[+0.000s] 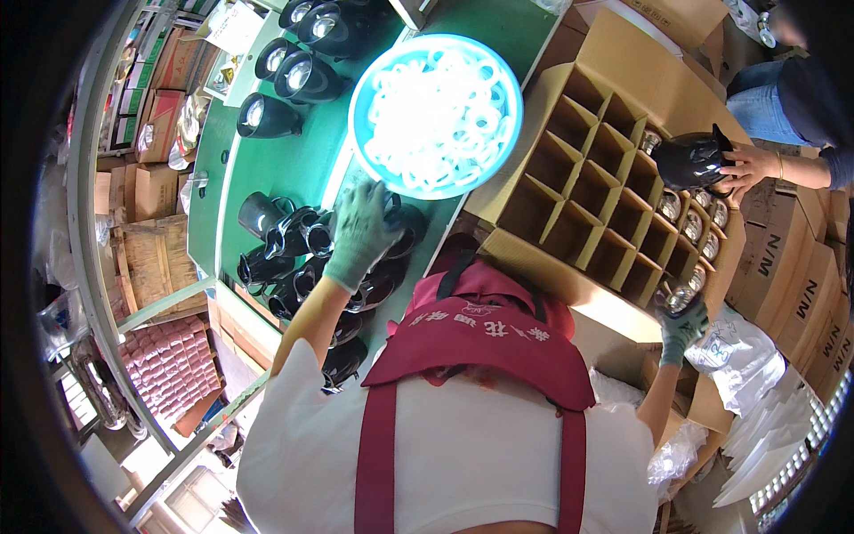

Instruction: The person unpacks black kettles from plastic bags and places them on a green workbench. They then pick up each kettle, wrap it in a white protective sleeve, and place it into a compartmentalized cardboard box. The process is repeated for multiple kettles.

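Observation:
My left hand (363, 233), in a grey-green glove, is over a cluster of glossy black jug bodies (310, 284) on the green workbench. Its fingers reach beside a dark jug body (405, 230); whether they grip it is hidden. At the near right corner of a divided cardboard carton (534, 263), my gloved right hand (684, 327) has its fingers around a silvery glass liner (680, 298). More silvery liners (692, 225) stand in the carton's right-hand cells. Many cells further left show no contents.
A light-blue basin (357, 143) of white rings stands on the green workbench (320, 160). Black jugs holding silvery liners (300, 77) stand behind it. Across the carton, another person's hand (754, 167) holds a black jug (690, 160). Stacked cartons (794, 280) and a plastic bag (737, 360) are at right.

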Tool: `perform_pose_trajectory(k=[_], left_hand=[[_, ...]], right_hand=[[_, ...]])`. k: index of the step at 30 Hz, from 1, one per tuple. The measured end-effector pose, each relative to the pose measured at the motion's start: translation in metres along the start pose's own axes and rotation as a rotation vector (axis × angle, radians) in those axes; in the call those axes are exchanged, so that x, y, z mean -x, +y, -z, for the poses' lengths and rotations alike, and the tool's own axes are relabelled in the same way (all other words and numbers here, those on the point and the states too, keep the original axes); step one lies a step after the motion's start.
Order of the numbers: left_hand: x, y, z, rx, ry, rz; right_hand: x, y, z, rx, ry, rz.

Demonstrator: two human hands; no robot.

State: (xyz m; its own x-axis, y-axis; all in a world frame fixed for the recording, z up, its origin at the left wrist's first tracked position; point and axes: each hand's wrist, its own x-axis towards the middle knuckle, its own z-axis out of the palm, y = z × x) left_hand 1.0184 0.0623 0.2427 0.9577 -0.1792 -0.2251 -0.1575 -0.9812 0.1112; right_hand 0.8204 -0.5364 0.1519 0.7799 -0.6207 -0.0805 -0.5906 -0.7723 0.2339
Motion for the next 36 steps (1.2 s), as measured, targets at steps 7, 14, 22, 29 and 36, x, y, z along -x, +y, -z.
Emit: perform_pose_trajectory(k=[7,14,22,29,36], left_hand=[[-0.163,0.031,-0.104,-0.153,0.136,-0.437],[-0.13,0.075,-0.019,0.546,0.171,-0.305],[-0.064,0.119,0.025,0.919,-0.215,-0.43],[-0.041,0.132,0.022,1.335,-0.102,-0.39],[-0.052,0.174,0.029,1.08,0.151,-0.464]], right_hand=[[0.015,0.026,-0.025,-1.717,-0.113,-0.131],[0.057,-0.126,0.036,-2.738,-0.772,-0.351],[0.079,-0.225,0.028,-1.447,0.332,0.793],[0.088,-0.207,0.033,-1.428,0.304,0.861],[0.11,-0.198,0.029,-1.753,-0.041,0.698]])
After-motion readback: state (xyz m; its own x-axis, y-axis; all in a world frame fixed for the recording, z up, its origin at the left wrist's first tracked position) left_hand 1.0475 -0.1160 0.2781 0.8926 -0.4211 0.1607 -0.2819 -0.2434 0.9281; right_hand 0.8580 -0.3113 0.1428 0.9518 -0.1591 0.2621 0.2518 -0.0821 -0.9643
